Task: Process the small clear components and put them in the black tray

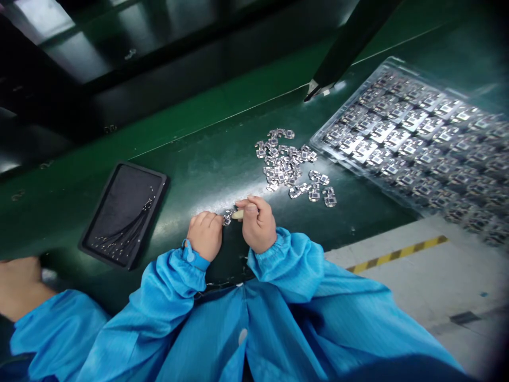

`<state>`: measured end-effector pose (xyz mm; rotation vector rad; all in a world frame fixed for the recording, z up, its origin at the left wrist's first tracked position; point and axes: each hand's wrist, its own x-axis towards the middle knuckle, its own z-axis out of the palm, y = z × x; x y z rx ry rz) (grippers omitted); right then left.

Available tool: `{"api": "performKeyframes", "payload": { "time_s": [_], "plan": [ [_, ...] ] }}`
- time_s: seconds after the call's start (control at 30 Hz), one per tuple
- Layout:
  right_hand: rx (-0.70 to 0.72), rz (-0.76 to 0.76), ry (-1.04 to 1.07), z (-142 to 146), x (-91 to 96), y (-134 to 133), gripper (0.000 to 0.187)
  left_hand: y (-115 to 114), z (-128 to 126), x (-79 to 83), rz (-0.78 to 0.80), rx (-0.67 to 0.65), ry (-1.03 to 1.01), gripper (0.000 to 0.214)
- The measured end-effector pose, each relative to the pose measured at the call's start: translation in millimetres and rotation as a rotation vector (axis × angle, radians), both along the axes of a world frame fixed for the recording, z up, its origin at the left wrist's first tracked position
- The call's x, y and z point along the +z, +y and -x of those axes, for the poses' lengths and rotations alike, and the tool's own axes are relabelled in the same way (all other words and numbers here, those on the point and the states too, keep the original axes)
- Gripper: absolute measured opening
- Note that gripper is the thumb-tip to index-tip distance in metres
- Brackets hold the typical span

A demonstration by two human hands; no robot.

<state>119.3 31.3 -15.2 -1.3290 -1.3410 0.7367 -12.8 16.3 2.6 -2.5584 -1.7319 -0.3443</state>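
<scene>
My left hand (204, 234), with a blue wrist strap (194, 258), rests on the green bench, its fingers curled at the edge of a small silvery circuit board (227, 217). From the right, my right hand (259, 225) is closed round a pale yellow pointed tool (238, 214). The tool's tip meets or nearly meets the board; exact contact is too small to make out. Beyond my right hand lies a loose pile of similar small boards (283, 168), with several spread toward the right.
A black tray (119, 207) holding thin black cables (131, 228) lies to the left. At the right, a clear plastic tray (397, 132) carries rows of boards. A dark post (345, 48) stands at the back. Another person's hand (22, 286) is at the far left.
</scene>
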Motion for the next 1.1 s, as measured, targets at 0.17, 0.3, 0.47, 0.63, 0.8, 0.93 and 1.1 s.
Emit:
{"api": "performKeyframes", "payload": {
  "time_s": [0.17, 0.3, 0.47, 0.63, 0.8, 0.93, 1.1],
  "plan": [
    [0.021, -0.045, -0.063, -1.0, 0.9, 1.1, 0.019, 0.3, -0.4, -0.4, -0.028, -0.003, 0.004, 0.010],
    [0.059, -0.113, -0.267, 0.1, 13.6, 6.4, 0.019, 0.0, 0.4, -0.4, -0.017, -0.007, 0.005, 0.012],
    [0.285, -0.288, -0.579, 6.9, 26.9, 14.5, 0.032, 1.4, 2.9, -1.0, 0.004, -0.014, 0.017, 0.018],
    [0.321, -0.183, -0.650, 15.4, 23.4, 18.9, 0.034, 5.9, 8.1, -3.2, 0.049, -0.042, 0.062, 0.021],
    [0.397, 0.056, -0.538, 17.5, 29.5, 31.4, 0.032, 11.1, 9.3, 1.0, 0.144, -0.040, 0.118, 0.021],
    [0.175, 0.275, -0.354, -3.1, 40.5, 41.5, 0.036, 29.9, 9.5, 17.9, 0.300, -0.007, 0.024, 0.029],
    [0.260, 0.266, -0.718, -51.7, 51.3, 63.2, 0.033, 63.7, 28.5, 52.7, -0.095, 0.752, -0.330, 0.044]
  ]
}}
